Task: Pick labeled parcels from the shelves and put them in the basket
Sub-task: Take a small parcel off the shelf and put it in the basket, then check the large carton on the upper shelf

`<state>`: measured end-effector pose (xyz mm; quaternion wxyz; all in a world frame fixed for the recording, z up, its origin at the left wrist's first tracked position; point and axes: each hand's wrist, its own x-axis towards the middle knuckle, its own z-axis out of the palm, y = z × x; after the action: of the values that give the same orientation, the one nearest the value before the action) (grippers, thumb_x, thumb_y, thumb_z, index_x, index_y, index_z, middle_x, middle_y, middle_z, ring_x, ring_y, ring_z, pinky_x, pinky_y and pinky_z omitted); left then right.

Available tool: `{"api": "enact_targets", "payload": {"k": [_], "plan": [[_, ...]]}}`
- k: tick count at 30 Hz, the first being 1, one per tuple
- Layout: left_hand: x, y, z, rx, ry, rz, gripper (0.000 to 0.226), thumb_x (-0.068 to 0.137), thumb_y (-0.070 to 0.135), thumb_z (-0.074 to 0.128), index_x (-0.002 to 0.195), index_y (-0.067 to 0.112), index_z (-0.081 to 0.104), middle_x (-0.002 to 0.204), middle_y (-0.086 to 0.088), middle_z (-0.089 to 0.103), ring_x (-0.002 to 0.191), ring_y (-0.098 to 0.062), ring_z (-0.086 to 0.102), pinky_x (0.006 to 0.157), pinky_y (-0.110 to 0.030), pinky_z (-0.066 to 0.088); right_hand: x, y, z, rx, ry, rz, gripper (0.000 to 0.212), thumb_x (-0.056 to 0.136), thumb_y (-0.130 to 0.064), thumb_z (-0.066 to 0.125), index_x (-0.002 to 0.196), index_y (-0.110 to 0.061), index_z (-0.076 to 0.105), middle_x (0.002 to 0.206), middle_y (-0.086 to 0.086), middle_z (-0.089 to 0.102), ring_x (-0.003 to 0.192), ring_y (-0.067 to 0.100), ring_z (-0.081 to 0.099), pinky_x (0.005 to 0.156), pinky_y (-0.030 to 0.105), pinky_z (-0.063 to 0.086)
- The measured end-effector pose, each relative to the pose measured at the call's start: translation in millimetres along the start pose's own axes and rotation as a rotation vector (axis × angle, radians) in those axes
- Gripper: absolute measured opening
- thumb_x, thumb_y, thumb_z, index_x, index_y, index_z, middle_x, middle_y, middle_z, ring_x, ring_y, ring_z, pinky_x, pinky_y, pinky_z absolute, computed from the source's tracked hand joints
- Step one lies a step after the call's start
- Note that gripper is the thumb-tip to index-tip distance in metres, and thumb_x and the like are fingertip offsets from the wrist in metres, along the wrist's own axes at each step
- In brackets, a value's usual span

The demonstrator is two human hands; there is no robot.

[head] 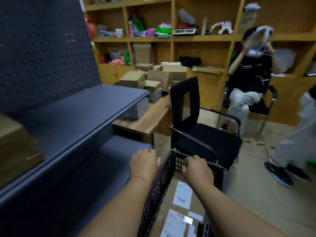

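Now the right hand [198, 170] is curling over the basket [159, 185] far rim while the left hand [143, 164] is hovering relaxed just left of it; labeled parcels [177, 207] are lying inside; steadying it squarely before moving seems wise.

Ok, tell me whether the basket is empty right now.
No, the basket already holds brown parcels with white labels, below the right hand curled on its far rim.
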<state>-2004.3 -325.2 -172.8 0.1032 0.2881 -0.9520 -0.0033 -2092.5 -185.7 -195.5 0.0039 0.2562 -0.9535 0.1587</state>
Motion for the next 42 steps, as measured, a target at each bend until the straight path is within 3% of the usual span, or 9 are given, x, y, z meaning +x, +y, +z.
{"api": "enact_targets", "payload": {"k": [6,11,15,22,32,42], "plan": [[-97,-23,-35,0.046,0.074,-0.285,0.031,0.094,0.042,0.043,0.100,0.016,0.059,0.104,-0.004,0.061,0.098,-0.025,0.054,0.077,-0.034,0.038,-46,-32,-19,0.035,-0.038,-0.307,0.027,0.092,-0.033,0.049,0.110,-0.017,0.059,0.114,0.004,0.055,0.108,0.026,0.049,0.081,0.037,0.048],[-186,-57,-68,0.153,0.085,-0.454,0.033,0.094,0.043,0.042,0.105,0.017,0.059,0.103,-0.003,0.061,0.097,-0.024,0.056,0.076,-0.034,0.039,-103,-79,-25,0.091,-0.082,-0.491,0.025,0.093,-0.031,0.046,0.109,-0.019,0.061,0.114,0.002,0.056,0.110,0.024,0.048,0.081,0.035,0.045],[-256,-88,-95,0.182,0.105,-0.597,0.032,0.096,0.042,0.040,0.100,0.016,0.058,0.098,-0.003,0.061,0.091,-0.023,0.055,0.070,-0.031,0.032,-152,-122,-31,0.112,-0.102,-0.670,0.028,0.096,-0.028,0.044,0.117,-0.018,0.058,0.120,0.002,0.056,0.115,0.023,0.047,0.083,0.033,0.047],[-384,-136,-143,0.257,0.167,-0.843,0.032,0.095,0.043,0.041,0.100,0.016,0.059,0.097,-0.002,0.061,0.091,-0.021,0.056,0.071,-0.031,0.034,-257,-198,-34,0.168,-0.148,-0.925,0.033,0.096,-0.032,0.045,0.126,-0.023,0.055,0.123,-0.003,0.055,0.115,0.019,0.045,0.079,0.029,0.044],[-587,-176,-205,0.368,0.193,-1.101,0.034,0.095,0.045,0.041,0.102,0.017,0.058,0.100,-0.002,0.062,0.095,-0.022,0.057,0.074,-0.032,0.038,-441,-275,-38,0.248,-0.221,-1.156,0.033,0.095,-0.032,0.047,0.125,-0.022,0.056,0.123,-0.004,0.055,0.113,0.019,0.047,0.077,0.029,0.047],[-750,-192,-253,0.447,0.206,-1.210,0.034,0.095,0.045,0.040,0.103,0.017,0.057,0.102,-0.002,0.061,0.097,-0.021,0.056,0.078,-0.032,0.040,-599,-310,-49,0.325,-0.248,-1.245,0.030,0.094,-0.033,0.047,0.121,-0.023,0.058,0.120,-0.003,0.056,0.110,0.019,0.047,0.075,0.028,0.045]]}}
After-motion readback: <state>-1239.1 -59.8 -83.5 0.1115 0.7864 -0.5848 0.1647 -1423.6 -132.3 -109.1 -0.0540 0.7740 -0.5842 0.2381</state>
